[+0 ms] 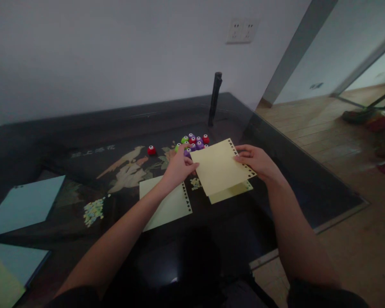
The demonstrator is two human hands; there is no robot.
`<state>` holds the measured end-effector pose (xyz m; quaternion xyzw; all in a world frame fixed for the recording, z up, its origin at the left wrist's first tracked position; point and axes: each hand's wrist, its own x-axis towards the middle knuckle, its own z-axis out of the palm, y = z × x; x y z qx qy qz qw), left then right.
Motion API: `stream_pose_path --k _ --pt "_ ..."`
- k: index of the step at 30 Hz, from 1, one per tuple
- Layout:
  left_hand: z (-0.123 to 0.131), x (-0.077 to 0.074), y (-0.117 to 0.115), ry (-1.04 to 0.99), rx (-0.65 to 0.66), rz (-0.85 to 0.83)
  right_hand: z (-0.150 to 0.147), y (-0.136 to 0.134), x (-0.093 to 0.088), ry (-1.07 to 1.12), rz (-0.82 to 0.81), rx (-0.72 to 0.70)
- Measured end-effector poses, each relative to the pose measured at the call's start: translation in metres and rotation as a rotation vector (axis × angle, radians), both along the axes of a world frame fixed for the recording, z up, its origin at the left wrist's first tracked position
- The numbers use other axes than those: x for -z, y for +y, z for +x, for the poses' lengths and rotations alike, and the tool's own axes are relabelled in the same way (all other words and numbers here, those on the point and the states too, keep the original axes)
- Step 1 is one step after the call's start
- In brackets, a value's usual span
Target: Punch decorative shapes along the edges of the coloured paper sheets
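Between my two hands is a pale yellow paper sheet (220, 167) with small shapes punched along its right edge. My left hand (181, 167) pinches its left edge between thumb and fingers. My right hand (256, 160) grips the punched right edge. Under its lower side shows a second yellow piece of paper (231, 193); whether the two are joined I cannot tell. A pale punched sheet (171, 207) lies on the table beneath my left forearm. Just behind my left hand stand several small red, green and purple craft punches (199, 145), partly hidden by the hand and sheet.
The dark glossy table (308, 192) carries a lone red punch (151, 150) and two heaps of paper bits, one left (93, 211) and one in the middle (195, 184). Light blue sheets (25, 203) lie at left. A black post (214, 98) rises at the back.
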<state>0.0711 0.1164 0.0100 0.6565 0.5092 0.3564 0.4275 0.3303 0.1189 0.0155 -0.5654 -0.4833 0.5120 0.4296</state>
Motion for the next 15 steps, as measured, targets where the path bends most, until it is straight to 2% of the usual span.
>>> stream_pose_path --k 4,8,15 --pt "0.021 0.014 0.003 0.150 0.034 0.013 0.020 0.004 0.008 -0.088 -0.037 -0.008" --pt "0.028 0.025 0.000 0.288 0.095 0.053 0.027 0.006 0.013 -0.263 -0.025 -0.043" --pt "0.026 0.025 -0.001 0.457 0.087 0.110 0.022 0.010 0.022 -0.319 -0.050 -0.086"
